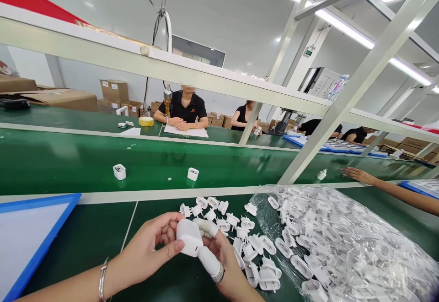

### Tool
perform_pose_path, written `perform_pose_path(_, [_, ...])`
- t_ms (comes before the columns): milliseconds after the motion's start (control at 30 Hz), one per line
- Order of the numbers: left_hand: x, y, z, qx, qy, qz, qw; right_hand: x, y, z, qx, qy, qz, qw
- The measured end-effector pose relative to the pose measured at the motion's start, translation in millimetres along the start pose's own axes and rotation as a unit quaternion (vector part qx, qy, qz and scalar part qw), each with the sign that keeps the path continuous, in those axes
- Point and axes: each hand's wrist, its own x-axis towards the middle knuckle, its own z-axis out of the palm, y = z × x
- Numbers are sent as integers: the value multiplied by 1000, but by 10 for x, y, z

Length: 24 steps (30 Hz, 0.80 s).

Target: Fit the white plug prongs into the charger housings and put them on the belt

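Observation:
Between my two hands is a white charger housing (189,238) with rounded edges and a small slot near its lower corner. My left hand (156,242) grips its left side between thumb and fingers, a metal bangle at the wrist. On the other side, my right hand (219,254) pinches it with thumb and forefinger, both wearing white finger covers. Just beyond and to the right, many loose white plug caps with prongs (255,243) lie scattered on the green table (154,288). Whatever is inside the housing is hidden from me.
A clear plastic bag (363,242) full of similar caps spreads across the right. The green conveyor belt (85,155) carries white housings (120,172) and a pronged piece (321,174). A blue-edged tray (37,233) lies at left. Another person's hand (358,175) reaches over the belt; co-workers sit opposite.

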Motion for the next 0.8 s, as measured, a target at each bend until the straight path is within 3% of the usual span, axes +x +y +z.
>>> perform_pose_path(100, [24,18,-55,-24,-41,-8,999,-10,-21,-50,-86,-8,-31,996])
perform_pose_path(167, [60,2,-102,-51,-86,-17,995,-12,-24,-108,-207,-16,-77,975])
perform_pose_path(267, [125,-97,-142,-28,-101,-34,994,-8,-43,-199,-408,-67,-106,904])
perform_pose_path(400, [188,-318,-97,107,-66,-36,991,103,-221,-330,-539,-165,-36,825])
perform_pose_path(467, [199,-415,-44,172,-72,-30,982,281,-360,-417,-581,-157,-5,799])
perform_pose_path(600, [160,-511,43,258,-118,-20,959,911,-498,-622,-680,-71,63,727])
perform_pose_path(700, [92,-469,1,277,-154,-17,948,1392,-387,-758,-703,-31,96,704])
perform_pose_path(800, [73,-303,-188,322,-190,7,927,1691,-229,-844,-714,-13,118,690])
